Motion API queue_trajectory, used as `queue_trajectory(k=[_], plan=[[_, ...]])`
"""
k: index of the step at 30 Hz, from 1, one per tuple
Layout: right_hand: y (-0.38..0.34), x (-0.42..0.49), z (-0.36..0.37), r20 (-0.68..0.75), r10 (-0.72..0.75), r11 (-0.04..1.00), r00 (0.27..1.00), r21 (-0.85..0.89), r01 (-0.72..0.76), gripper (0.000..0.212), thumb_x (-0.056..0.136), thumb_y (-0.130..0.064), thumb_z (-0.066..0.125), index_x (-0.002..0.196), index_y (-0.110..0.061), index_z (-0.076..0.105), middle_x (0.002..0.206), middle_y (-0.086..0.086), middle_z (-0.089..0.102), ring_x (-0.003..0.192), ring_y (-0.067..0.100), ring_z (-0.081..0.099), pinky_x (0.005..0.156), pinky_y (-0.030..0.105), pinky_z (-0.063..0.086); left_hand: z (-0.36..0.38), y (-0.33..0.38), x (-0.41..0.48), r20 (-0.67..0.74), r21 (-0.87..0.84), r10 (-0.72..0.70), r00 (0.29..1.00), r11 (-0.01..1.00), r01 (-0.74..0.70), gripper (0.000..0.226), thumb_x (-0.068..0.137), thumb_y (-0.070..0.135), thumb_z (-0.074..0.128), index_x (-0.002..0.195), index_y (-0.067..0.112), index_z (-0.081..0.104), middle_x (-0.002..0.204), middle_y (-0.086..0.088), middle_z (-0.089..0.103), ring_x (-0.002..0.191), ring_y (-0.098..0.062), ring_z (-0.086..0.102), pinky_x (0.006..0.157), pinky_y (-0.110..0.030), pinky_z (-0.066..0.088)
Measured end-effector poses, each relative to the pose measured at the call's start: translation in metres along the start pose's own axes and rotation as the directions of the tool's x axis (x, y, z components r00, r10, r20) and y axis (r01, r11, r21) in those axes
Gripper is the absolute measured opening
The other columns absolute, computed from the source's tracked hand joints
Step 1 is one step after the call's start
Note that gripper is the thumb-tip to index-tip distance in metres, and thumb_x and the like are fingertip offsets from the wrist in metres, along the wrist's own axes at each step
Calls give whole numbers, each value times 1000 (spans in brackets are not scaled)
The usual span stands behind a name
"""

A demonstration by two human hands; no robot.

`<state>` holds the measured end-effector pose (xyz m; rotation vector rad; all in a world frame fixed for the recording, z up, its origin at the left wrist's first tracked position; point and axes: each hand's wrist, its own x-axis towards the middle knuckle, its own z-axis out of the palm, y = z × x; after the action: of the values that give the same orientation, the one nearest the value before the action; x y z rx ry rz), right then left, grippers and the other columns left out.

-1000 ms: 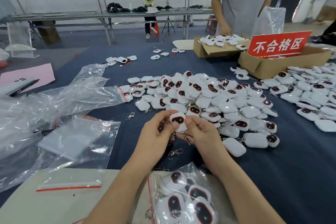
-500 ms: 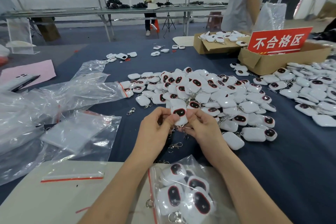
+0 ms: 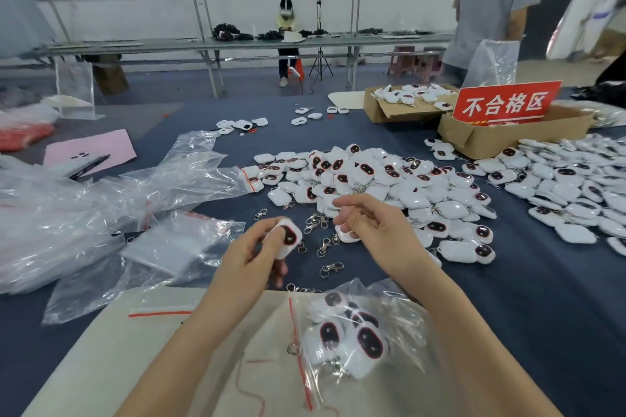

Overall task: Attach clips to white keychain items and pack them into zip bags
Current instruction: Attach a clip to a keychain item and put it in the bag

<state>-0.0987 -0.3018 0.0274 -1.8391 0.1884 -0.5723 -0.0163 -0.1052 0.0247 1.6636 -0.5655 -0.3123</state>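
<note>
Centre frame, the grip of the left hand (image 3: 252, 252) pinches a white rounded plastic keychain item with dark oval face (image 3: 288, 236); the right hand (image 3: 376, 230) grip hangs loosely curled, empty.

glossy white plastic keychains (image 3: 389, 186), shiny metal clips (image 3: 331, 268), clear crinkled zip bags (image 3: 101, 200)

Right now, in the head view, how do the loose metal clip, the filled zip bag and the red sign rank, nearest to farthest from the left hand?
1. Loose metal clip, just right of the left hand, which grips a white keychain.
2. Filled zip bag, closer to the person, between the forearms.
3. Red sign, far back right, in a cardboard box.
</note>
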Motion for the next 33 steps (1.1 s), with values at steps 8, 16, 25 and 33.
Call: queue_trajectory(k=[8, 16, 25, 33], plan=[[-27, -19, -1, 265, 148, 911, 953, -411, -27, 18, 103, -34, 52, 108, -44, 66, 99, -20, 72, 96, 0, 65, 90, 24, 51, -33, 0, -61, 178, 82, -298, 938, 954, 287, 19, 99, 3, 59, 118, 4, 61, 67, -5, 65, 56, -15, 58, 52, -20, 47], [5, -59, 17, 204, 139, 875, 969, -483, -24, 35, 106, -21, 38, 123, -40, 61, 116, -19, 66, 95, -9, 61, 83, 14, 47, -22, 10, -93, 233, 11, -388, 892, 918, 397, 20, 101, -1, 53, 119, -6, 60, 75, -15, 55, 50, -15, 51, 46, -19, 41], [-5, -52, 3, -26, 165, 983, 986, -79, -167, 39, 104, -10, 42, 107, -40, 66, 96, -23, 72, 88, 1, 67, 78, 22, 54, -20, 12, -98, 189, -142, -413, 891, 886, 441, 22, 101, -4, 50, 122, -11, 55, 79, -20, 52, 49, -17, 51, 44, -20, 41], [-26, -34, 5, 385, 143, 904, 912, -426, 38, 31, 103, -20, 51, 107, -45, 69, 99, -25, 70, 97, -12, 62, 89, 14, 46, -18, 11, -93, 156, -161, -417, 896, 884, 439, 19, 102, -6, 46, 112, -12, 61, 64, -12, 57, 50, -15, 48, 45, -17, 34]])
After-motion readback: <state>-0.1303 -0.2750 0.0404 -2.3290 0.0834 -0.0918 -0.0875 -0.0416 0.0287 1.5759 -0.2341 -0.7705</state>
